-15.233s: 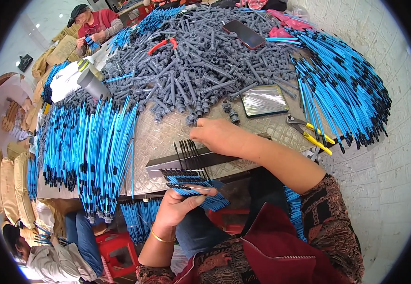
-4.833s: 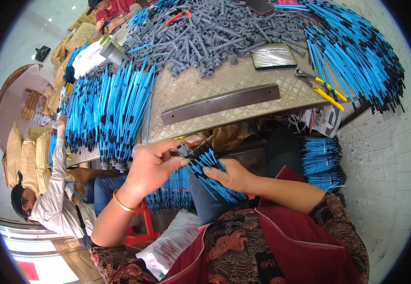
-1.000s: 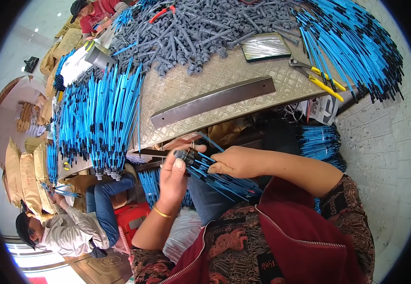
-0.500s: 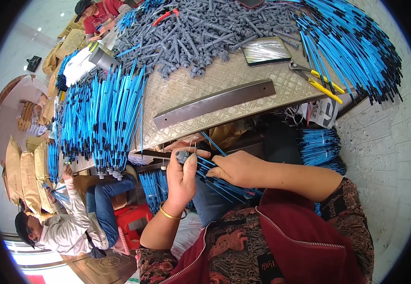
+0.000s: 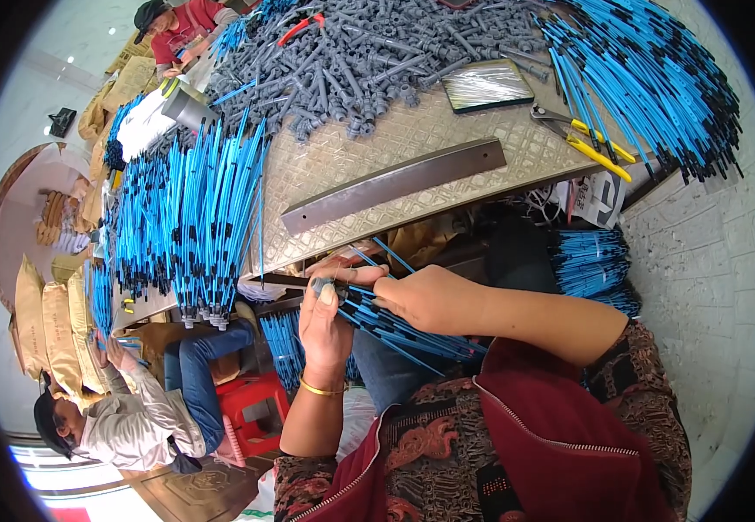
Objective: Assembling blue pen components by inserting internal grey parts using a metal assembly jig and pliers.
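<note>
In front of my lap, just below the table edge, my left hand (image 5: 324,329) is closed around a grey plastic fitting (image 5: 317,285), mostly covered by the thumb and fingers. Thin blue rods (image 5: 412,337) with black parts fan from beside the fitting across my lap. My right hand (image 5: 425,300) lies close on the right, its fingers closed over the rods near the fitting; its fingertips are partly hidden. More blue rod ends (image 5: 392,254) show above the knuckles.
On the table (image 5: 360,165) lie a dark metal bar (image 5: 395,184), yellow-handled cutters (image 5: 582,139), a shallow box (image 5: 487,85) and a heap of grey fittings (image 5: 369,65). Blue rod bundles stand left (image 5: 190,209) and lie right (image 5: 656,96). Two people work at left; a red stool (image 5: 256,409) is below.
My hands have drawn closer together; the right moved left and slightly up toward the fitting. My left fingers now cover more of it. The seated co-worker's hands have come together lower down.
</note>
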Demonstrator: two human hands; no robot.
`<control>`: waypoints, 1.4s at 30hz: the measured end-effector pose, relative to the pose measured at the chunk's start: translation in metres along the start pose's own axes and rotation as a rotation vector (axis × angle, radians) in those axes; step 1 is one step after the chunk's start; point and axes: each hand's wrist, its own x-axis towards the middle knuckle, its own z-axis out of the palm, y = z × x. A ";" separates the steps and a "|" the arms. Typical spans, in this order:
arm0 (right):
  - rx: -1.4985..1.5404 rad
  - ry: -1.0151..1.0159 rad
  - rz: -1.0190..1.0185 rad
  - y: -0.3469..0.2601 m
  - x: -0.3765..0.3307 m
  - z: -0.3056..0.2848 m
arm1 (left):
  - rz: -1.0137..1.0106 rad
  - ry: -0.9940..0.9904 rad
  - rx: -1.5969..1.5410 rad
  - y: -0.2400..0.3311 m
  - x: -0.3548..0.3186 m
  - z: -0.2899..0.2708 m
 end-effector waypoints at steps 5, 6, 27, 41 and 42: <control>-0.175 -0.022 -0.056 -0.006 0.003 0.009 | -0.005 0.013 -0.045 0.003 -0.004 -0.001; -0.175 -0.025 -0.058 -0.007 0.003 0.011 | -0.012 0.029 -0.057 0.005 -0.006 0.000; -0.287 0.138 -0.250 0.014 0.008 0.039 | 0.020 0.379 -0.059 -0.023 -0.020 -0.008; 0.273 -0.401 0.225 0.063 0.006 0.086 | 0.165 0.574 -0.135 -0.005 -0.072 -0.035; 0.067 -0.314 0.128 0.054 0.014 0.065 | 0.224 0.471 -0.116 0.004 -0.065 -0.028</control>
